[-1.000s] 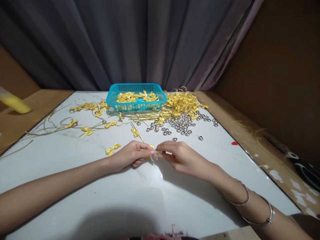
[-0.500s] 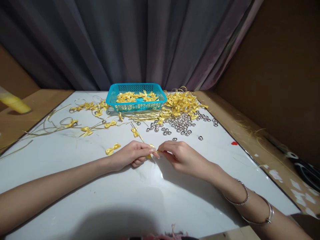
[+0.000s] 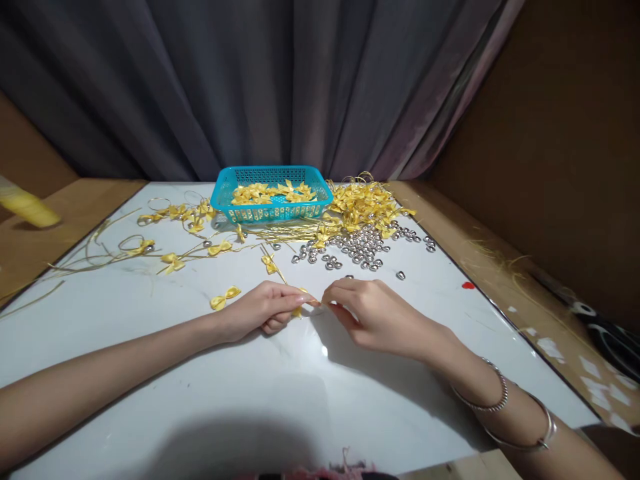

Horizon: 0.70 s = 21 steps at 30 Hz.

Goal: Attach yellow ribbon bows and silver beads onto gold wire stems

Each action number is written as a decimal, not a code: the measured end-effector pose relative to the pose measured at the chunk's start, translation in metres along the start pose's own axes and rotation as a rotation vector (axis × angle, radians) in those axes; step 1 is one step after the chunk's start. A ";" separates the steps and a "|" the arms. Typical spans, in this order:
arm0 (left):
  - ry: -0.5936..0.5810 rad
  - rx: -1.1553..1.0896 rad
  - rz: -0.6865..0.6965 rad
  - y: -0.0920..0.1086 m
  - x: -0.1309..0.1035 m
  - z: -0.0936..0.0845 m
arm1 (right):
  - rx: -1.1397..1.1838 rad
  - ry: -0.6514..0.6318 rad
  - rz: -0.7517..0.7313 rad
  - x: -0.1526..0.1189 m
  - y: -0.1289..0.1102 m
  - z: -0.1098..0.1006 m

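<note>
Near the middle of the white table, my left hand (image 3: pixel 273 307) is closed in a pinch on a gold cord, with part of a yellow bow (image 3: pixel 297 311) showing beside its fingers. My right hand (image 3: pixel 373 315) faces it just to the right, its fingertips pressed together near the cord's end; what they grip is too small to make out. One loose yellow bow (image 3: pixel 225 298) lies left of my left hand. Another bow (image 3: pixel 269 265) with cord lies just beyond it. Silver beads (image 3: pixel 363 248) are spread behind my right hand.
A blue basket (image 3: pixel 273 213) of yellow bows stands at the back, with a heap of corded bows (image 3: pixel 367 203) to its right. More corded bows (image 3: pixel 173 263) lie left. Black-handled scissors (image 3: pixel 613 340) and paper scraps are at the far right; a yellow roll (image 3: pixel 30 205) is far left.
My right hand has moved slightly to the right, and its fingertips are now a little farther from my left hand. My left hand has hardly moved.
</note>
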<state>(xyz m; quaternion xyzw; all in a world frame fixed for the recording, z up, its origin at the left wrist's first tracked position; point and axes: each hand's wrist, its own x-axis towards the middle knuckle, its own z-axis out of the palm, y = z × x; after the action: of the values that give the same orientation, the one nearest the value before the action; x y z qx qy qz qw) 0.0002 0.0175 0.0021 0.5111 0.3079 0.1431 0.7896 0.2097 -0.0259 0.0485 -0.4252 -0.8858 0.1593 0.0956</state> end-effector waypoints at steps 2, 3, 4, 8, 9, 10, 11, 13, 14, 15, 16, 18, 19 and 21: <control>0.000 -0.011 0.000 0.000 -0.001 0.000 | -0.020 0.002 0.010 0.000 -0.001 -0.001; -0.002 -0.013 0.001 0.000 -0.001 0.000 | -0.022 0.019 0.015 0.000 -0.002 -0.001; -0.008 -0.013 0.003 -0.001 -0.001 -0.001 | -0.018 0.043 0.020 0.000 -0.002 0.000; -0.064 -0.003 0.015 -0.002 -0.002 0.000 | 0.070 0.097 0.028 0.005 -0.001 0.011; -0.080 0.001 0.018 -0.001 -0.002 0.000 | 0.103 0.082 0.020 0.007 0.000 0.015; -0.091 0.004 0.021 -0.001 -0.003 0.001 | 0.131 0.065 0.010 0.008 0.001 0.020; -0.099 0.004 0.023 -0.001 -0.003 0.001 | 0.154 0.054 0.001 0.009 0.002 0.024; -0.103 -0.008 0.016 0.001 -0.003 0.002 | 0.161 0.071 -0.002 0.010 0.004 0.030; -0.102 -0.022 0.005 0.002 -0.003 0.002 | 0.139 0.094 0.004 0.010 0.005 0.032; -0.102 -0.040 -0.007 0.002 -0.003 0.001 | 0.099 0.118 0.011 0.009 0.006 0.033; -0.099 -0.061 -0.019 0.003 -0.002 0.000 | 0.049 0.140 0.014 0.009 0.006 0.034; -0.093 -0.108 -0.031 0.003 -0.001 -0.002 | -0.056 0.165 0.010 0.009 0.007 0.034; -0.087 -0.131 -0.032 0.003 0.000 -0.004 | -0.096 0.171 0.006 0.009 0.007 0.033; -0.067 -0.170 -0.027 0.003 0.001 -0.007 | -0.145 0.172 0.015 0.009 0.007 0.031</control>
<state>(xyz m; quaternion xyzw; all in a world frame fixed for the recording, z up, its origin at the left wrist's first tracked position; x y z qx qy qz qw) -0.0037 0.0242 0.0021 0.4427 0.2750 0.1407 0.8418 0.1995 -0.0211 0.0176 -0.4497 -0.8803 0.0586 0.1391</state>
